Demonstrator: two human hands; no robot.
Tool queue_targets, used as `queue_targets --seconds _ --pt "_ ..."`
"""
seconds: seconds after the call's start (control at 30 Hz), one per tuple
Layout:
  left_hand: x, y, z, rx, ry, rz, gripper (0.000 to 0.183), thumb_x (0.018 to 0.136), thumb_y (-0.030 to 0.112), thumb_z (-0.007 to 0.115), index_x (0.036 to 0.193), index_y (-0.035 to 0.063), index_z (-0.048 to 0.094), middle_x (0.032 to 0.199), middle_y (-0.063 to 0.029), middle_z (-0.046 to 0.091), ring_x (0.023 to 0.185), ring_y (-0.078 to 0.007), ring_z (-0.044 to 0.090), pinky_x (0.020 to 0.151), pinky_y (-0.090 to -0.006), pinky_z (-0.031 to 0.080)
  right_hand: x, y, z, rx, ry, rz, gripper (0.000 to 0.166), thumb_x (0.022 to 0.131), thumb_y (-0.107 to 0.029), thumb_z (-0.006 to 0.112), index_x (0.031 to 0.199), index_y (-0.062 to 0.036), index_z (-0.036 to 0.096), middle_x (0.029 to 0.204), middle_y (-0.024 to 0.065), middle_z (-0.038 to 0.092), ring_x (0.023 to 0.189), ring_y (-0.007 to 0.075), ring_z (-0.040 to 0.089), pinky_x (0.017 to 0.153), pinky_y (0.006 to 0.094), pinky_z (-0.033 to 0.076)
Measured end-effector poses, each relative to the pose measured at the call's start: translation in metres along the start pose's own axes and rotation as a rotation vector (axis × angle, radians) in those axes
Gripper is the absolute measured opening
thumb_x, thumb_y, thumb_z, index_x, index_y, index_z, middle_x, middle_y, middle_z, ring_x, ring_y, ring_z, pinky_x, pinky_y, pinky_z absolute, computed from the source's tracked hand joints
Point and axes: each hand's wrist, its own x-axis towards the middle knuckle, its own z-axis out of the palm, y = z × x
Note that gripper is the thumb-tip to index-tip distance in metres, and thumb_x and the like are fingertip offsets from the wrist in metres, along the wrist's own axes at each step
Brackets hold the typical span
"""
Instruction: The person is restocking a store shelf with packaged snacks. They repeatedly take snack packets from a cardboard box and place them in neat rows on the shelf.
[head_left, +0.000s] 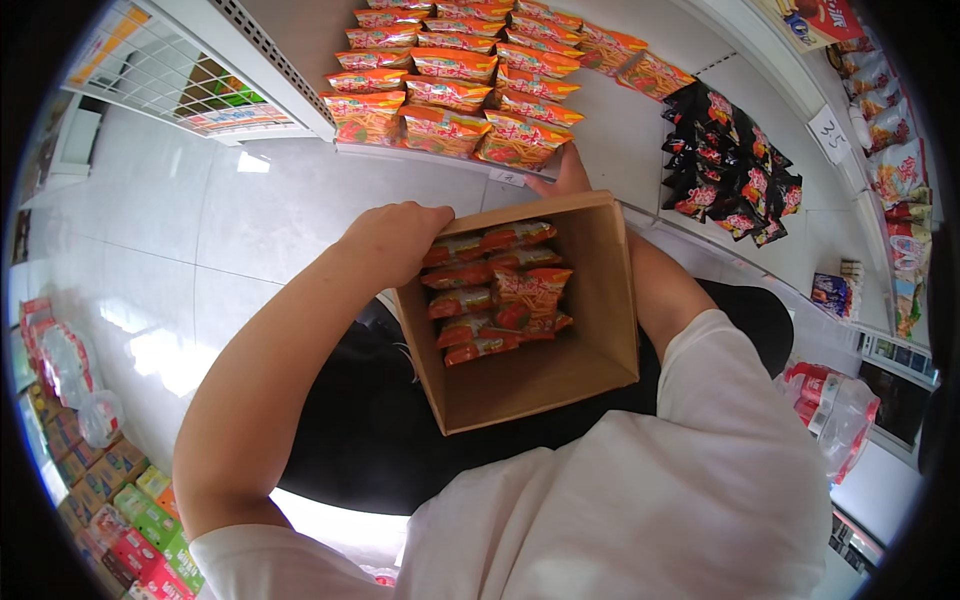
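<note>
An open cardboard box (540, 375) rests tilted on my lap, with several orange snack bags (529, 296) piled inside. My left hand (401, 240) grips the box's upper left corner. Behind the box's far side, my right hand (568, 176) reaches to the shelf edge, its fingers spread beside the front right bag of the orange snack bags standing in rows (521, 140). The box hides part of the right hand and forearm; whether its fingertips press on that bag I cannot tell.
The white shelf (615, 150) also bears black snack bags (724, 161) in a heap. A wire-mesh rack panel (180, 82) stands at the upper left. Shrink-wrapped bottles (832, 409) are at the right, and colourful cartons (142, 525) at the lower left. An upper shelf edge (817, 120) runs along the right.
</note>
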Motion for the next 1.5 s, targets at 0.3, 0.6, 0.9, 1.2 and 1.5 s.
queue_targets --seconds 0.3,0.6,0.9,1.2,1.5 --pt "0.001 0.0 0.0 0.014 0.03 0.026 0.038 0.085 -0.002 0.069 0.12 0.0077 0.061 0.103 -0.0171 0.074 0.104 -0.0359 0.071 0.085 -0.0452 0.059 0.001 0.015 0.017 -0.245 0.015 -0.011 0.068 0.08 -0.035 0.08 0.132 -0.0003 0.054 0.121 0.0202 0.059 0.113 0.0421 0.059 0.093 0.0532 0.048" --pt "0.004 -0.002 0.0 0.028 0.037 0.025 0.035 0.087 0.0 0.067 0.121 0.0076 0.061 0.102 -0.0171 0.074 0.104 -0.0363 0.071 0.084 -0.0456 0.058 0.002 0.013 0.015 -0.299 -0.011 -0.068 0.068 0.082 -0.038 0.08 0.133 -0.0011 0.055 0.127 0.0203 0.058 0.116 0.0414 0.057 0.096 0.0534 0.047" --pt "0.012 -0.002 -0.003 0.011 0.009 0.039 0.04 0.086 0.0 0.067 0.125 0.0099 0.062 0.111 -0.0161 0.073 0.111 -0.0353 0.069 0.089 -0.0459 0.058 0.055 0.043 -0.083 -0.352 -0.543 0.173 0.055 0.086 -0.035 0.077 0.124 0.0026 0.064 0.114 0.0261 0.069 0.105 0.0363 0.069 0.092 0.0443 0.055" --pt "0.006 0.006 -0.001 0.05 0.018 0.084 0.046 0.084 -0.003 0.063 0.129 0.0078 0.058 0.108 -0.0191 0.071 0.109 -0.0386 0.068 0.09 -0.0488 0.056 0.076 -0.199 -0.21 -0.503 -0.723 -0.09 0.037 0.095 -0.027 0.065 0.071 0.0017 0.063 0.062 0.0147 0.06 0.054 0.0263 0.057 0.057 0.0424 0.048" --pt "0.005 0.029 -0.002 0.11 0.041 0.053 0.044 0.086 -0.001 0.066 0.129 0.007 0.058 0.11 -0.0194 0.072 0.109 -0.0375 0.069 0.087 -0.0481 0.057 -0.1 -0.186 -0.062 -0.727 -1.105 -0.059 0.062 0.09 -0.041 0.071 0.131 0.004 0.06 0.118 0.0246 0.07 0.111 0.038 0.069 0.091 0.0463 0.056"
